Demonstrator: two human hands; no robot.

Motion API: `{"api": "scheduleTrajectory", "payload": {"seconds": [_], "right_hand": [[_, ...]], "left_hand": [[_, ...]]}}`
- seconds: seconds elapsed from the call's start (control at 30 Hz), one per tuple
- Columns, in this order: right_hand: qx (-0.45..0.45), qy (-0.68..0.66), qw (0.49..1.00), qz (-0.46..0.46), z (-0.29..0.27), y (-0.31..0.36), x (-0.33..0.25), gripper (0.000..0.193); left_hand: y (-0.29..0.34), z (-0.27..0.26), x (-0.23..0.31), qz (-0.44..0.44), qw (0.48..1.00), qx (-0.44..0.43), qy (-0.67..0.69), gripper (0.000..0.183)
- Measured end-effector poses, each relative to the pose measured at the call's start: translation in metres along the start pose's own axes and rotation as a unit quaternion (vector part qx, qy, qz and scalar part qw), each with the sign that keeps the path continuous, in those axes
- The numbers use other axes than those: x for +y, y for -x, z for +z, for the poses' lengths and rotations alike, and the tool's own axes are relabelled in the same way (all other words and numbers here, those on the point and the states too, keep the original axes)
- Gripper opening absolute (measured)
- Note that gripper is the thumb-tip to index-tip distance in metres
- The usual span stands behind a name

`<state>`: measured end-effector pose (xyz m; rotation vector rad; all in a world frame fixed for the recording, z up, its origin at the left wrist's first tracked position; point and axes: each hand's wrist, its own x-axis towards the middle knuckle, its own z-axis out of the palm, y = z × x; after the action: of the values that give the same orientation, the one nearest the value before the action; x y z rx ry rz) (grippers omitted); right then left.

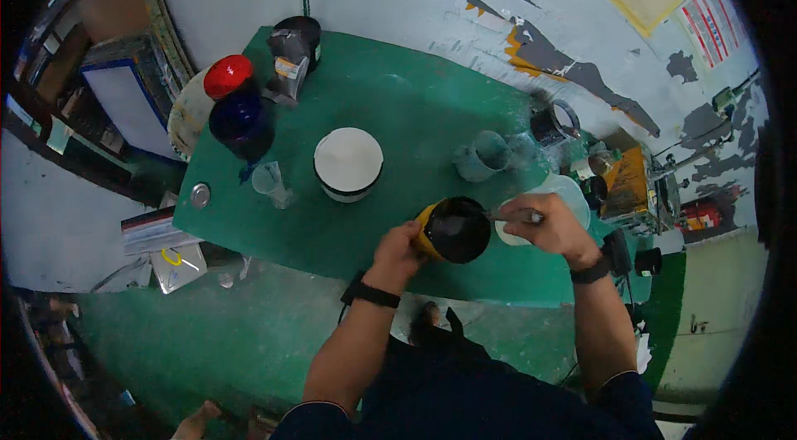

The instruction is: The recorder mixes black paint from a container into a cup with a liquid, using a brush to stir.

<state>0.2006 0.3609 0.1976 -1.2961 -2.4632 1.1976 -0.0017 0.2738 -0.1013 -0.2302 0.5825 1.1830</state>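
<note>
My left hand (394, 260) is closed round the side of a yellow can (424, 239), which tilts toward me near the table's front edge. Glossy black stuff, perhaps ink or paint, fills its dark mouth. From the right, my right hand (552, 228) grips a thin grey metal tool (506, 214), whose kind I cannot make out; its far end reaches over the can's rim, and the tip is lost against the black. Partly behind my right hand stands a whitish translucent tub (573, 191). A white-topped tub (349, 158) stands left of the can.
On the green table (407, 100) are a cloudy plastic cup (483, 156), a tipped clear cup (270, 180), a dark blue tub (242, 124), a red lid (228, 76), a black bucket (309, 33) and a small round tin (201, 195). Several jars crowd the right end.
</note>
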Motion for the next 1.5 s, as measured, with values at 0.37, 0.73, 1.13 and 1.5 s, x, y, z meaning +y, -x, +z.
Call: {"api": "scheduleTrajectory", "payload": {"seconds": [0.37, 0.73, 1.13, 1.5], "right_hand": [[0.024, -0.068, 0.997, -0.038, 0.028, -0.010, 0.005, 0.024], [-0.039, -0.064, 0.986, 0.149, 0.005, 0.015, -0.004, 0.021], [0.025, 0.028, 0.999, -0.035, -0.004, -0.006, 0.023, 0.027], [0.044, -0.126, 0.991, 0.021, 0.027, -0.014, 0.007, 0.022]], "left_hand": [[0.018, 0.019, 0.008, -0.016, 0.999, -0.027, 0.017, 0.028], [0.021, 0.020, 0.010, -0.012, 1.000, 0.003, -0.019, 0.028], [0.038, 0.042, 0.014, 0.009, 0.999, -0.030, 0.012, 0.034], [0.004, -0.007, 0.008, -0.005, 1.000, -0.029, -0.008, 0.032]]}}
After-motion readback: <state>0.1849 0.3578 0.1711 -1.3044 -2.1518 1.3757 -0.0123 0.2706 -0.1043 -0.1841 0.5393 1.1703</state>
